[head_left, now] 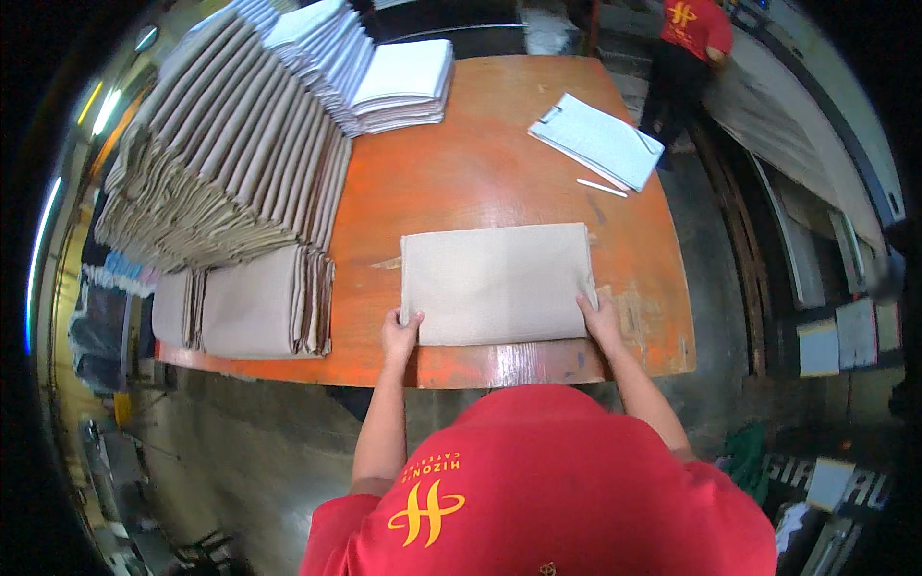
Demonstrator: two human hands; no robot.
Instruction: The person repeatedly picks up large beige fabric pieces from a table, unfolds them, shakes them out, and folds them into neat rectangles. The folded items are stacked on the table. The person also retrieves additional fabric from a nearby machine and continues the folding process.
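At the middle of the dial, with twelve pointing away from the wearer, a folded beige cloth (496,278) lies squared up near the front edge of the orange wooden table (480,154). The left hand (400,336) has its near left corner at eight o'clock, the right hand (601,322) its right edge at four — both partly closed, thumbs on top, remaining fingers mostly hidden, so I cannot tell how far they curl.

At nine o'clock sits a low pile of folded beige cloths (252,305); at ten, a tall, leaning stack of beige cloths (230,134). A stack of folded white cloths (403,77) stands at eleven. Toward one o'clock lies a clipboard with papers (600,139) — a slim white pen (602,187) just beside it — and farther out, past the table, a co-worker in a red shirt (693,31).
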